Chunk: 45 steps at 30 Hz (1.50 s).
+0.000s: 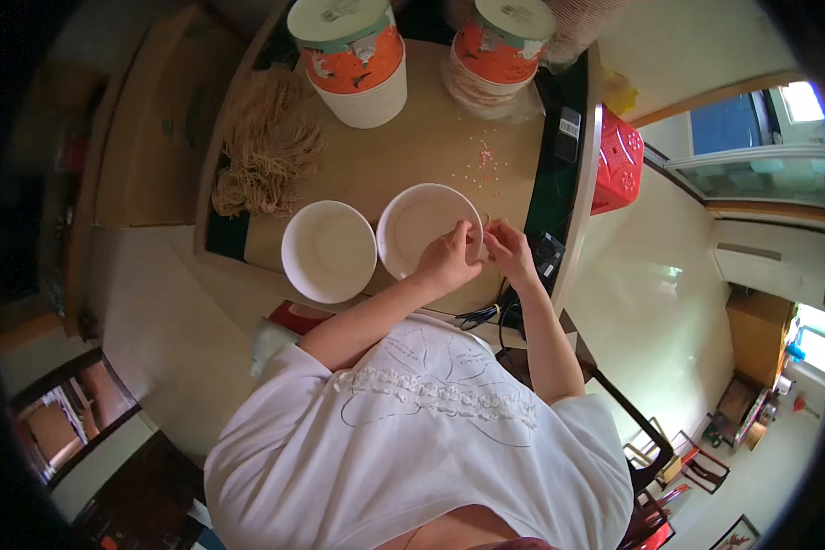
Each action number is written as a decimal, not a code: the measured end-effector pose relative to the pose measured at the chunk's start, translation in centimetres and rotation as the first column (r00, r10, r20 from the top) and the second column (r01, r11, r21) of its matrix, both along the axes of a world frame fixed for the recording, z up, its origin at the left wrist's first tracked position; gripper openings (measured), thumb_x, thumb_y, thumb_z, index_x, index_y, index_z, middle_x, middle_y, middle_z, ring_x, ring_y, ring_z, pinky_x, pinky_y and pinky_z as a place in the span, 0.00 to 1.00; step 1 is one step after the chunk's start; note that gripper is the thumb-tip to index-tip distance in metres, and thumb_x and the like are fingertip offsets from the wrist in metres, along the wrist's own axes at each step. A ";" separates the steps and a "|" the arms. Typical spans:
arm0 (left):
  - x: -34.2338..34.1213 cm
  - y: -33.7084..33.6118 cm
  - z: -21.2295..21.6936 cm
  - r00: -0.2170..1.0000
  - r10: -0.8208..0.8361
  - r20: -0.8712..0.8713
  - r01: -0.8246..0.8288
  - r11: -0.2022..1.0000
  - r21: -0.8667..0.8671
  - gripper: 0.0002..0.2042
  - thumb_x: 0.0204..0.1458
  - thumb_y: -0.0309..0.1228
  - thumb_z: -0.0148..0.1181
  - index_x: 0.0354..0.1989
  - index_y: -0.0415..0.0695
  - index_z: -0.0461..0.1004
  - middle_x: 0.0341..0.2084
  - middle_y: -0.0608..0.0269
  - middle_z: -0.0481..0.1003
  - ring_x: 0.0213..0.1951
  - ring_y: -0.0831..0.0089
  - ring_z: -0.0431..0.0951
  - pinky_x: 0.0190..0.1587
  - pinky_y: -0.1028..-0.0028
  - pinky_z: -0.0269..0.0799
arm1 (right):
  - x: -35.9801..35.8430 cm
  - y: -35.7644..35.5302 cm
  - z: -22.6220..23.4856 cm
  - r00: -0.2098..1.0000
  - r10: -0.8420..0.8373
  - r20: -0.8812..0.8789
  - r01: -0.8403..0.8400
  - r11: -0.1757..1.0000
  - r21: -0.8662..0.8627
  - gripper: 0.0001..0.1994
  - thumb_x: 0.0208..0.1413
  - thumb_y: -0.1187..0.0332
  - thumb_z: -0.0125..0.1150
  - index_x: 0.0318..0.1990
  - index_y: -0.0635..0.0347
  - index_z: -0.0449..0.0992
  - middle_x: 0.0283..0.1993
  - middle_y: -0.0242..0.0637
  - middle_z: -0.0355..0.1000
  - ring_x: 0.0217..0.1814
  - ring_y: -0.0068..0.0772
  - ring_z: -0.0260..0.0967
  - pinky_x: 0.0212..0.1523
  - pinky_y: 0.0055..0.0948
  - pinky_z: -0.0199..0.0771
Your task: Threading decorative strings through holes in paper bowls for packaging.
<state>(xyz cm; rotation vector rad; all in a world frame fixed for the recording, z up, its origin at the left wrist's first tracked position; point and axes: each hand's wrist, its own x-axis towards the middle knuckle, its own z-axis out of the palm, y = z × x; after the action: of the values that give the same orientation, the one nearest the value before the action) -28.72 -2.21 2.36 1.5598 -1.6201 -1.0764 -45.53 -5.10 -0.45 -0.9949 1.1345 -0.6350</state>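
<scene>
A white round paper tub (411,215) stands at the near edge of the table, its open mouth facing up. My left hand (449,261) grips its right side, fingers over the rim and thumb low on the wall. Just outside that same wall, my right hand (509,249) is closed in a pinch close to the left fingers. Whatever lies between the right fingertips is too small to make out. Directly left of this tub sits a second white paper tub (328,252), also open at the top, with neither hand on it.
Tan strings (266,142) lie bundled at the left. Two stacks of tubs, one left (362,82) and one right (502,55), stand at the back with orange-printed tubs upside down on top. Small pink and white bits (484,163) are scattered on the brown board (385,151). Black cables (481,316) lie near the front edge.
</scene>
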 end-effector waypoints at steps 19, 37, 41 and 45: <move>4.6 -0.1 4.8 0.993 -0.026 -0.112 0.038 0.994 0.100 0.19 0.47 0.17 0.50 0.51 0.37 0.69 0.34 0.64 0.76 0.38 0.77 0.77 0.40 0.77 0.72 | 5.3 0.2 6.4 0.962 -0.217 -0.168 0.108 0.862 -0.495 0.06 0.48 0.75 0.59 0.34 0.64 0.73 0.37 0.41 0.69 0.36 0.42 0.71 0.35 0.32 0.73; 4.0 -0.2 4.3 0.993 -0.054 -0.109 0.063 0.995 0.075 0.19 0.48 0.18 0.53 0.52 0.39 0.68 0.35 0.62 0.76 0.37 0.76 0.77 0.40 0.75 0.72 | 4.6 0.3 7.5 0.934 -0.166 -0.315 0.009 0.896 -0.445 0.05 0.48 0.74 0.58 0.33 0.64 0.71 0.30 0.45 0.71 0.33 0.47 0.71 0.33 0.36 0.70; 3.9 -0.3 4.6 0.995 -0.048 -0.089 0.056 0.994 0.092 0.19 0.48 0.18 0.54 0.52 0.40 0.68 0.36 0.61 0.76 0.37 0.75 0.76 0.38 0.75 0.72 | 4.4 0.4 7.4 0.930 -0.202 -0.306 0.013 0.853 -0.522 0.05 0.49 0.74 0.58 0.33 0.64 0.72 0.31 0.45 0.71 0.32 0.47 0.70 0.32 0.37 0.70; 3.2 -0.1 5.7 0.984 0.021 -0.175 -0.003 0.995 0.101 0.20 0.49 0.19 0.55 0.53 0.42 0.68 0.36 0.61 0.76 0.37 0.74 0.76 0.39 0.75 0.72 | 4.5 0.6 6.2 0.952 -0.247 -0.182 0.122 0.849 -0.514 0.05 0.51 0.73 0.59 0.32 0.65 0.74 0.27 0.41 0.71 0.27 0.37 0.69 0.30 0.31 0.68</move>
<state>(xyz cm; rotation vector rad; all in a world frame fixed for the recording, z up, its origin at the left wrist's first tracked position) -25.55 -2.34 8.10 1.4903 -1.4565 -1.2692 -41.03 -4.53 5.75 -1.4458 1.3258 -1.0200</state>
